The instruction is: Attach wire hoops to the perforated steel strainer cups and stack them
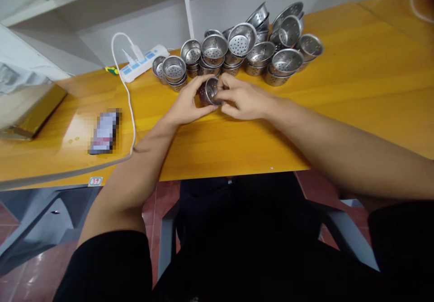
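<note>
My left hand [188,105] and my right hand [242,99] meet over the yellow wooden table [356,94], both closed around one small perforated steel strainer cup [209,90], tilted on its side with its mouth toward me. The left fingers wrap its left side, the right fingers pinch its right rim. Just beyond the hands lies a pile of several similar steel strainer cups [237,49], some stacked, some upright.
A white power strip [144,62] with a plugged charger and white cable [130,107] lies at the back left. A phone [104,131] rests on the table's left part. A shiny gold-edged box [27,107] stands at far left. Grey table legs and red floor tiles show below.
</note>
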Demonstrator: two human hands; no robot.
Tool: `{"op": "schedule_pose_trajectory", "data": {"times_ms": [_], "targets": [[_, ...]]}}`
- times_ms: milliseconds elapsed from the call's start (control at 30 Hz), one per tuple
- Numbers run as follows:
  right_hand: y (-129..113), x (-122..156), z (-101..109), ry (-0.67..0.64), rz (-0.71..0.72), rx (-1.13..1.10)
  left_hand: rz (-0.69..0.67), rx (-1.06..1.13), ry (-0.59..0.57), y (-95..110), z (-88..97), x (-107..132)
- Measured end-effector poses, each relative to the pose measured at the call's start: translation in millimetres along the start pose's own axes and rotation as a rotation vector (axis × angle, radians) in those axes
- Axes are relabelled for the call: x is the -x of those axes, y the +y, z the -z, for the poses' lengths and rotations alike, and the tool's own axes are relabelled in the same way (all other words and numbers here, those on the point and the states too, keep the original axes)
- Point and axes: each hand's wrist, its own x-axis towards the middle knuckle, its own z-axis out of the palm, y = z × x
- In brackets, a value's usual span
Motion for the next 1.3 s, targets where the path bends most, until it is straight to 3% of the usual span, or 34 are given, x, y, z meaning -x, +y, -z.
{"op": "schedule_pose_trajectory", "data": {"times_ms": [267,767,933,1033,1100,1200,1300], "targets": [[4,4,8,0.034,-0.085,-0.067,0.022,-0.077,-0.017,-17,9.2,0],[18,3,-5,0.084,-0.138,-0.097,0.038,-0.052,-0.037,-21,-0.5,-3],[19,3,6,0.153,-0.146,-0.081,0.039,-0.008,-0.043,-27,-5.3,3],[31,7,17,0.216,-0.167,-0.037,0.067,0.008,-0.055,-30,-4.0,6],[47,12,23,0.132,-0.141,-0.027,0.075,-0.016,-0.072,-33,-0.1,7],[73,20,31,-0.105,-0.068,-0.037,0.056,-0.104,-0.087,-39,10.1,9],[87,26,40,-0.245,-0.095,0.021,0.063,-0.146,-0.086,-39,23.2,11]]}}
